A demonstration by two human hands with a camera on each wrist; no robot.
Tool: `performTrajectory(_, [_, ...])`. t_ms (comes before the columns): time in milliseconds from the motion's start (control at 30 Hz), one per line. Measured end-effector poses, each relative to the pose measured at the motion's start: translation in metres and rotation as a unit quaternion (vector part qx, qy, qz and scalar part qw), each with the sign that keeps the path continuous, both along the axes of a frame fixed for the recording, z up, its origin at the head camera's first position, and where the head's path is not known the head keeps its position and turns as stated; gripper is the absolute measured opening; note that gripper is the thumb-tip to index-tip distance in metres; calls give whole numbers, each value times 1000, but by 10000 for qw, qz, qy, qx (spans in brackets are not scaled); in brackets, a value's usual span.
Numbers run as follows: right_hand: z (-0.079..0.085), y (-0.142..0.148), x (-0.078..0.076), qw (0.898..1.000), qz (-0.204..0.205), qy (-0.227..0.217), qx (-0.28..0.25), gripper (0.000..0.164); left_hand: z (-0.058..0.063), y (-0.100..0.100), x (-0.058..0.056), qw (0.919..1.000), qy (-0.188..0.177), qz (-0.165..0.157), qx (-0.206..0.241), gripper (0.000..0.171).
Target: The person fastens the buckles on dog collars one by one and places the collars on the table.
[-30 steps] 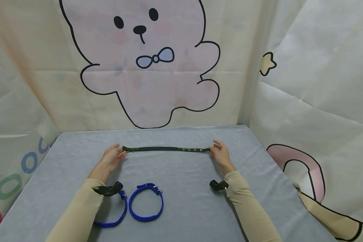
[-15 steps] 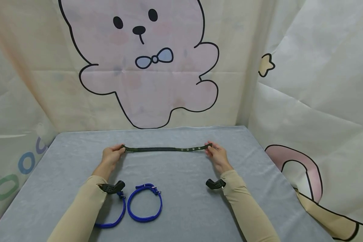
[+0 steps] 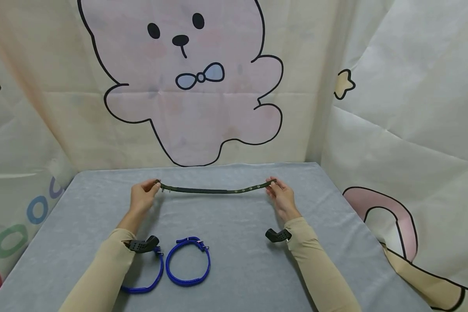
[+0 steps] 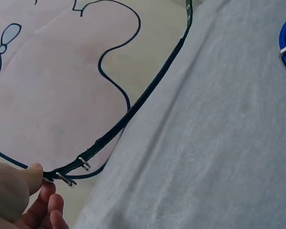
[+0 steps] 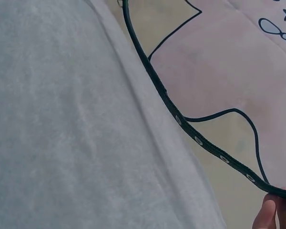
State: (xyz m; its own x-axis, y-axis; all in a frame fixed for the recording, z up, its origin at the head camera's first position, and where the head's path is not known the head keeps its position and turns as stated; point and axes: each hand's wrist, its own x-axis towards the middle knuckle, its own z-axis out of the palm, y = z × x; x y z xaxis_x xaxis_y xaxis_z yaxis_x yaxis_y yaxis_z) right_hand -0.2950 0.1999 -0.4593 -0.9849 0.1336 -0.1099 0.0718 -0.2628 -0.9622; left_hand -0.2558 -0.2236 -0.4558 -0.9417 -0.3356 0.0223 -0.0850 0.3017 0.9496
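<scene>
A dark green collar point(image 3: 210, 190) with a metal buckle and a row of eyelets hangs stretched out between both hands, sagging slightly in the middle. At its buckle end, my left hand point(image 3: 142, 197) pinches the strap between thumb and fingers; the buckle point(image 4: 65, 180) shows in the left wrist view. My right hand point(image 3: 282, 199) pinches the eyelet end, and its fingertips point(image 5: 266, 213) show at the lower right corner of the right wrist view. Nearer to me, a blue collar point(image 3: 188, 284) lies buckled into a ring on the table.
Another blue collar point(image 3: 146, 289) lies to the left, partly hidden by the left forearm. The table point(image 3: 242, 255) has a grey cloth. Behind it hangs a curtain point(image 3: 203, 117) with a cartoon bear; more printed cloth point(image 3: 405, 130) stands at the sides.
Both hands have firmed their hold on the green collar's ends and raised them. The collar went from straight to a shallow sag. The blue collars have stayed in place.
</scene>
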Motion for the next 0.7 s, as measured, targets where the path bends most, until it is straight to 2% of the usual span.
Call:
performTrajectory(100, [4, 1, 2, 9999, -67, 84, -69, 39, 5, 1, 2, 9999, -4, -63, -133, 39])
performTrajectory(267, [12, 1, 7, 9990, -119, 410, -157, 37, 15, 7, 9, 9991, 382, -25, -173, 38])
performTrajectory(333, [15, 1, 9, 9980, -127, 582, -210, 37, 19, 10, 12, 9982, 574, 109, -153, 35])
performTrajectory(533, [28, -5, 15, 9959, -264, 826, 249, 37, 30, 19, 23, 9945, 967, 333, -233, 31])
performTrajectory(700, [36, -12, 18, 9938, -328, 1002, 363, 37, 37, 21, 32, 9930, 1087, 196, -414, 33])
